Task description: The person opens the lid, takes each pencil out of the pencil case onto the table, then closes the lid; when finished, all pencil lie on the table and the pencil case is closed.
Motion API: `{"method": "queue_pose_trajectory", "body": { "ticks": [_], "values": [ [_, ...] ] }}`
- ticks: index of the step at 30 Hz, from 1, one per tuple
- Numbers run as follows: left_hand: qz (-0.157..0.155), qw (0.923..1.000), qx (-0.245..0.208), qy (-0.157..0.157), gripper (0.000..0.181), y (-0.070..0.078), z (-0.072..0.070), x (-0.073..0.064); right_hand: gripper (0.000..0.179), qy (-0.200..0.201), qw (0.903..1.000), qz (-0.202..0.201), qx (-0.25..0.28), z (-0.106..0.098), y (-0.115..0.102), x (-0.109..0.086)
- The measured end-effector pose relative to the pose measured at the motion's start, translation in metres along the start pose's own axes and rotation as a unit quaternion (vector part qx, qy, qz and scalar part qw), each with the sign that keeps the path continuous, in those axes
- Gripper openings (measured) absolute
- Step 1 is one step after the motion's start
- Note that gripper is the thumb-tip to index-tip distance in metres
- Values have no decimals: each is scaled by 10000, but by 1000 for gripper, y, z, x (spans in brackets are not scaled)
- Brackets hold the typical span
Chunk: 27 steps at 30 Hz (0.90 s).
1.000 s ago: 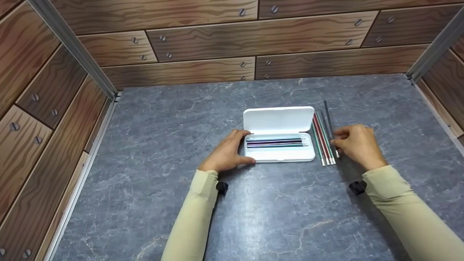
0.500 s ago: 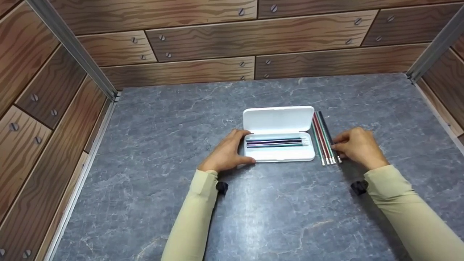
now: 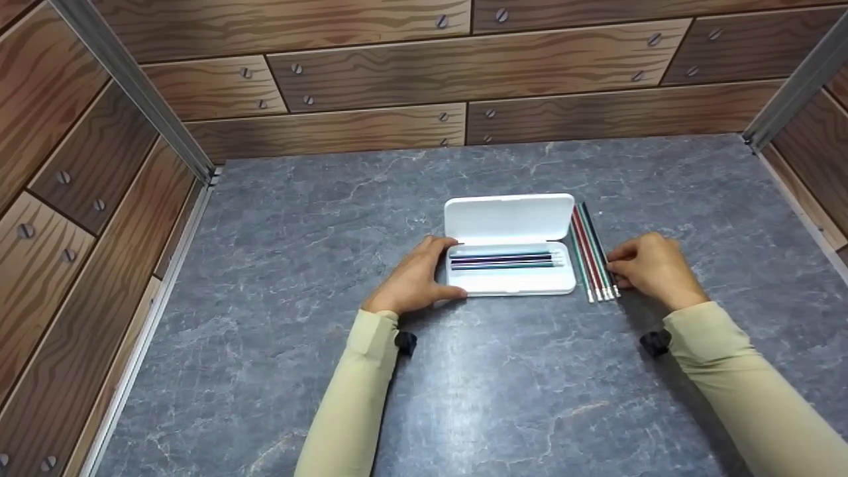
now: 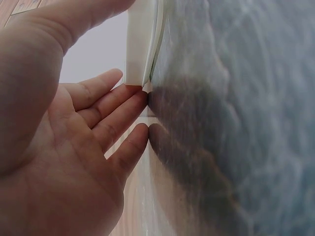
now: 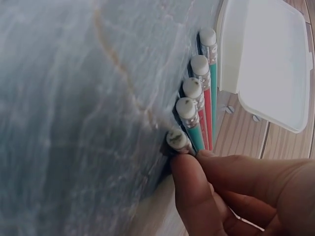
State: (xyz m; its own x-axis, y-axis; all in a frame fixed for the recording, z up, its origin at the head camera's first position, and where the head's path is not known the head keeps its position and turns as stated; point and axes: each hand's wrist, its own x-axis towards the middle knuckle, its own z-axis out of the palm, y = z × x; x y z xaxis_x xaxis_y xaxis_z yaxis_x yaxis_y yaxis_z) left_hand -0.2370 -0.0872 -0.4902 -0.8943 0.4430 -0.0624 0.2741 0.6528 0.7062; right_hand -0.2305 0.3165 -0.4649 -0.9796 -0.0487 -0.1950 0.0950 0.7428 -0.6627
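Observation:
A white pencil case (image 3: 510, 286) lies with its lid raised, several dark and bluish pencils (image 3: 503, 261) in its tray. My left hand (image 3: 416, 278) holds the case's left end, thumb at the front corner and fingers at the back one. To the right of the case, red pencils (image 3: 585, 242) and green ones lie side by side, white erasers toward me. A black pencil (image 3: 593, 228) lies along the right side of this row. My right hand (image 3: 652, 270) pinches it near its eraser (image 5: 177, 139) between thumb and index finger.
The grey marbled tabletop (image 3: 318, 265) extends around the case. Wood-patterned panels (image 3: 371, 73) stand along the back and both sides, with metal posts (image 3: 142, 99) at the corners.
My right hand has brought the black pencil toward me and left, down against the row, lining up its eraser end with the others. My left hand has stayed on the case.

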Motion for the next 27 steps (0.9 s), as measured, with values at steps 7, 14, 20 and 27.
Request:
{"method": "queue_pose_trajectory", "body": {
  "ticks": [7,14,20,27],
  "values": [
    [-39,10000,-2,-14,91,-1,1,0,31,-6,10000,-22,72,2,0,0],
    [29,10000,32,-14,91,-1,1,1,29,834,9922,-687,-614,3,-6,0],
    [14,10000,7,-1,91,0,0,0,24,1347,9703,-2005,109,20,-28,6],
    [59,10000,29,13,90,-1,0,1,23,457,9557,-2808,759,48,-48,20]
  ]
}}
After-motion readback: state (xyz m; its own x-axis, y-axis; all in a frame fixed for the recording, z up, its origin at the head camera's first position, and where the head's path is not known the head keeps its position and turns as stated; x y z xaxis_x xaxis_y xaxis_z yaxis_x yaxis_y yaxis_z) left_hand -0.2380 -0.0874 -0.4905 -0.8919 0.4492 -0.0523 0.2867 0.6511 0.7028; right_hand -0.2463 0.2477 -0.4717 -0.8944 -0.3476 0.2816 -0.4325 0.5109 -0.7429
